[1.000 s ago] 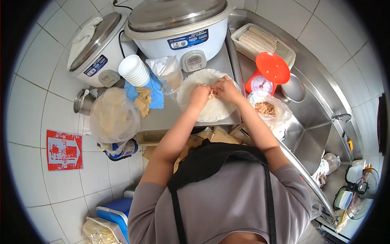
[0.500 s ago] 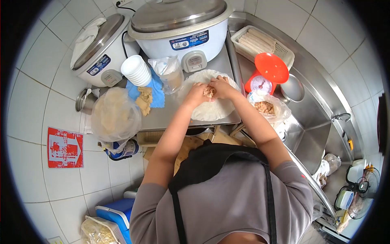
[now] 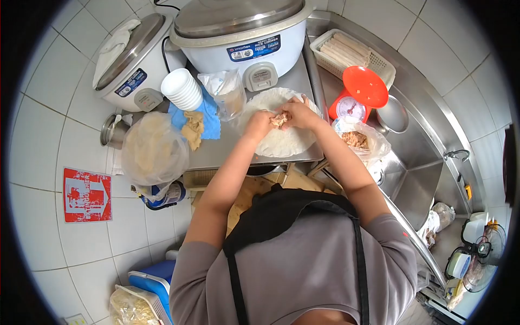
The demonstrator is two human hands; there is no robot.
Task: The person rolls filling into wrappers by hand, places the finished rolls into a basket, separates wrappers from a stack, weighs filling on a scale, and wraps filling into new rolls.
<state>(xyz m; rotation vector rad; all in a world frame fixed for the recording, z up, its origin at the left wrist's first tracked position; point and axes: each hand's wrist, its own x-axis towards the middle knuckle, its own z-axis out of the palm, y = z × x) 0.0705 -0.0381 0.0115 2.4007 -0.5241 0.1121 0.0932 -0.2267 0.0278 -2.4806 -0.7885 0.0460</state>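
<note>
A clump of pale pinkish-brown meat filling (image 3: 280,119) sits between my hands, over a large round of thin white wrappers (image 3: 285,143) on the steel counter. My left hand (image 3: 262,122) presses the clump from the left with curled fingers. From the right, my right hand (image 3: 299,112) closes its fingers on the same clump. The fingertips are partly hidden. Just right of my right forearm, a clear plastic bag (image 3: 374,145) stands open with more meat filling (image 3: 355,140) inside.
Behind are a large rice cooker (image 3: 238,51) and a smaller one (image 3: 127,81). White cups (image 3: 183,91), a plastic container (image 3: 230,100) and a bagged pale stack (image 3: 154,149) stand left. Rightward are a red scale (image 3: 349,107), a basket of rolls (image 3: 379,73), a metal bowl (image 3: 394,115) and a sink (image 3: 417,187).
Both hands shift slightly on the filling, and the right hand's fingers have lifted and bent more. The clump looks narrower. The camera view has tilted slightly.
</note>
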